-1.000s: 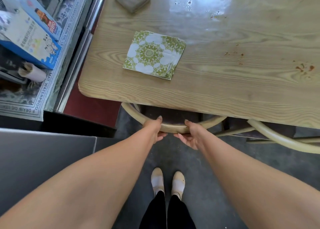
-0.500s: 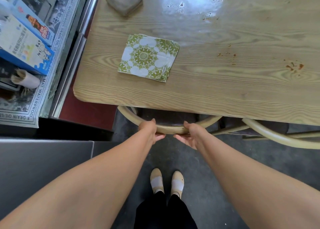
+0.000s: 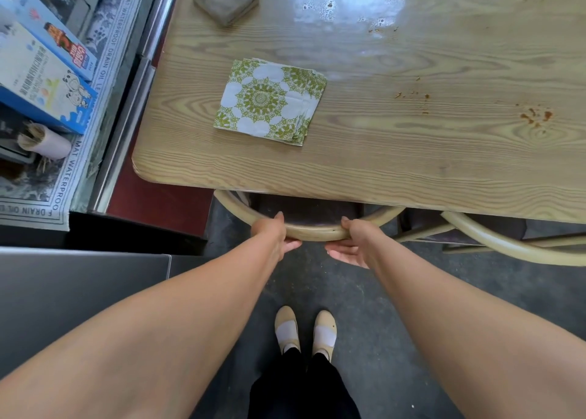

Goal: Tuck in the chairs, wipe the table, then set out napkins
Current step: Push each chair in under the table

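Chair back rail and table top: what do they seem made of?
Chair back rail: probably bent wood with a pale, smooth satin coat; it curves in one continuous piece. Table top: wood or wood-look laminate, I cannot tell which; glossy, with bold grain lines and bright glare.

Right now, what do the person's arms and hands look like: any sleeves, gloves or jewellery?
Both arms are bare up to the frame edge, with no sleeves in view. The left hand and right hand are ungloved, and no ring, watch, bracelet or marking shows.

"MAT WATERPROOF DRAIN OIL" on mat (image 3: 65, 193)
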{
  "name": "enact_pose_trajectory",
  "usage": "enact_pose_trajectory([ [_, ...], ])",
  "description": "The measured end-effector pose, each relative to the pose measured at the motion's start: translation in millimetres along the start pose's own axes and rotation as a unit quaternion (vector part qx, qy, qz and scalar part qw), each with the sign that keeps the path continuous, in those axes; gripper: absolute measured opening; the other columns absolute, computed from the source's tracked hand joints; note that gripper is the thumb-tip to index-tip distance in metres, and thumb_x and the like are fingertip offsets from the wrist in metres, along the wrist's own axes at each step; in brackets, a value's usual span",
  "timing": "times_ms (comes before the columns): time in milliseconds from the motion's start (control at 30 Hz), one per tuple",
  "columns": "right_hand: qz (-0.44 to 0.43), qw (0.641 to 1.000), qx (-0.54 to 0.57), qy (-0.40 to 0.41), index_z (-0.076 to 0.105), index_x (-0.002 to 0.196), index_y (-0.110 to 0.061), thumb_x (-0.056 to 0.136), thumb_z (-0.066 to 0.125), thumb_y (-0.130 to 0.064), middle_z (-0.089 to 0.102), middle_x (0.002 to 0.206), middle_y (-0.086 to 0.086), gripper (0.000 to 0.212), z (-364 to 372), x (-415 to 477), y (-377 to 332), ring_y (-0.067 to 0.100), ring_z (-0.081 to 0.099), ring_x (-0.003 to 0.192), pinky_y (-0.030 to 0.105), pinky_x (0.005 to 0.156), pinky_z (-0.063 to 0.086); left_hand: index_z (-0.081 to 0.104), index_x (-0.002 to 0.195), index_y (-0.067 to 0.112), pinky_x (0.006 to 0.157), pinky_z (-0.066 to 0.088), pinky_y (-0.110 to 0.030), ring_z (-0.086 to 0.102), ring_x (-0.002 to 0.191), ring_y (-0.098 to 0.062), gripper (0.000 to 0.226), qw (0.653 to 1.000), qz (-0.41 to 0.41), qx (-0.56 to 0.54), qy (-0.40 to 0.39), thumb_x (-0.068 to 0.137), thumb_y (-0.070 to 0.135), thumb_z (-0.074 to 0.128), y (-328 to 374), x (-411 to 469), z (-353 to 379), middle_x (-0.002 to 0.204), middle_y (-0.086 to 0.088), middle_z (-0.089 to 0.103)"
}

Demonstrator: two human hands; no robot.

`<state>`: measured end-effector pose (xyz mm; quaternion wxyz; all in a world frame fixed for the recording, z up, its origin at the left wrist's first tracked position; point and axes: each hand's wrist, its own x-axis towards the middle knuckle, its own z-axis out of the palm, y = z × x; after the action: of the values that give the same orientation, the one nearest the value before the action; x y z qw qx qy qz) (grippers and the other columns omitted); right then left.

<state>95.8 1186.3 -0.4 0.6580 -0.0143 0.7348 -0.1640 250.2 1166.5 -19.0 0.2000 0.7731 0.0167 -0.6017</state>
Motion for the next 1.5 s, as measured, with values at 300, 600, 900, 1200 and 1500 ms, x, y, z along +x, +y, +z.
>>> enact_pose_trajectory([
  [300, 0.023, 0.999, 0.022, 0.010, 0.054, 0.118, -0.007, 0.102, 0.046, -0.021, 0.064, 0.099, 0.023, 0.023, 8.1, -2.0, -11.7, 0.035, 0.068, 0.101, 0.033, 0.065, 0.058, 0.041, 0.142, 0.009, 0.039, 0.056, -0.039, 0.067, 0.093, -0.041, 0.053, 1.000, 0.000, 0.019, 0.005, 0.095, 0.026, 0.060, 9.3, -1.6, -2.1, 0.134, -0.021, 0.053],
  [600, 0.010, 0.999, -0.045, 0.006, 0.058, 0.112, 0.002, 0.100, 0.048, -0.040, 0.069, 0.086, 0.017, 0.045, 1.6, 4.3, 1.2, 0.023, 0.068, 0.068, 0.030, 0.052, 0.059, 0.042, 0.139, 0.008, 0.062, 0.058, -0.041, 0.070, 0.096, -0.034, 0.051, 0.997, 0.011, 0.061, -0.044, 0.098, 0.037, 0.051, 1.8, -10.3, -9.8, 0.110, -0.021, 0.065],
  [900, 0.030, 0.999, -0.011, 0.013, 0.055, 0.122, 0.003, 0.100, 0.050, -0.030, 0.066, 0.081, 0.020, 0.040, 3.9, 3.0, -8.5, 0.025, 0.064, 0.063, 0.028, 0.038, 0.053, 0.039, 0.143, 0.006, 0.089, 0.055, -0.048, 0.055, 0.122, -0.040, 0.046, 0.998, -0.032, -0.047, -0.006, 0.100, 0.020, 0.052, 13.4, -12.7, -2.4, 0.139, -0.013, 0.053],
  [1200, -0.002, 0.996, -0.089, 0.027, 0.058, 0.113, -0.004, 0.100, 0.051, -0.026, 0.067, 0.105, 0.021, 0.026, -1.6, -18.0, -8.2, 0.028, 0.070, 0.088, 0.036, 0.068, 0.059, 0.040, 0.142, 0.006, 0.083, 0.054, -0.045, 0.065, 0.111, -0.032, 0.047, 0.991, 0.005, 0.120, -0.052, 0.101, 0.028, 0.047, 12.7, -36.1, -18.4, 0.131, -0.020, 0.057],
  [1500, 0.001, 0.993, -0.114, 0.027, 0.059, 0.102, -0.004, 0.098, 0.055, -0.025, 0.067, 0.101, 0.018, 0.021, -2.1, -42.1, -10.8, 0.026, 0.068, 0.073, 0.033, 0.049, 0.053, 0.042, 0.140, 0.004, 0.091, 0.055, -0.044, 0.065, 0.111, -0.031, 0.042, 0.987, 0.013, 0.149, -0.062, 0.102, 0.021, 0.046, 18.3, -63.2, -35.8, 0.138, -0.021, 0.052],
])
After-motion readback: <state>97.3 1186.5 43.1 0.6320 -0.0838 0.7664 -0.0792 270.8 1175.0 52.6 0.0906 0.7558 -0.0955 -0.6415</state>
